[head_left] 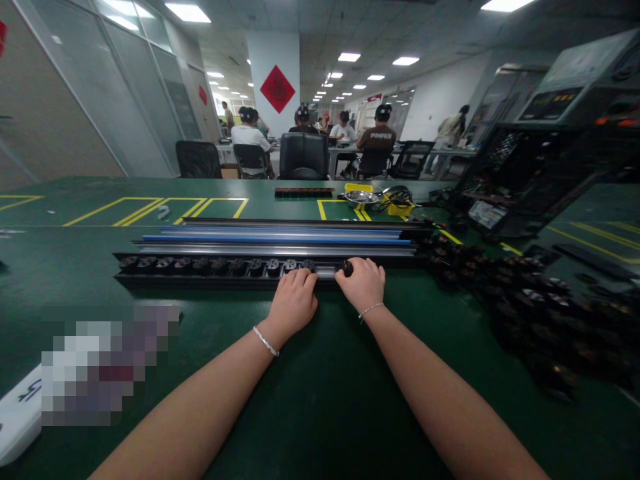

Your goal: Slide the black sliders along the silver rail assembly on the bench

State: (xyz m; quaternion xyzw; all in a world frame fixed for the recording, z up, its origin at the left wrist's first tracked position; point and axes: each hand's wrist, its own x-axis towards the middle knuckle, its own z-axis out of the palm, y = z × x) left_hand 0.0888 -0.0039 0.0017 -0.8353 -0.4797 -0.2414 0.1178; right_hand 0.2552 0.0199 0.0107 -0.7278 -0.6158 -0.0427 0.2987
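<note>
A long black channel [165, 281] lies across the green table in front of me. Small round black parts [219, 266] sit in a row along it, from its left end to my left hand. My left hand [295, 298] has its fingers bent over the channel's near edge, beside the last part of the row. Between my hands a bare stretch of the channel's grey inside shows. My right hand [363, 283] pinches a small round black part [347, 268] over the channel; my fingers partly cover it.
Behind the channel lie several long rails [280, 241], blue, silver and black. A large heap of black parts [540, 300] spreads at right, below an open computer case [525, 153]. A metal bowl [361, 197] and cables stand farther back. At left is a partly blurred-out white object [23, 413].
</note>
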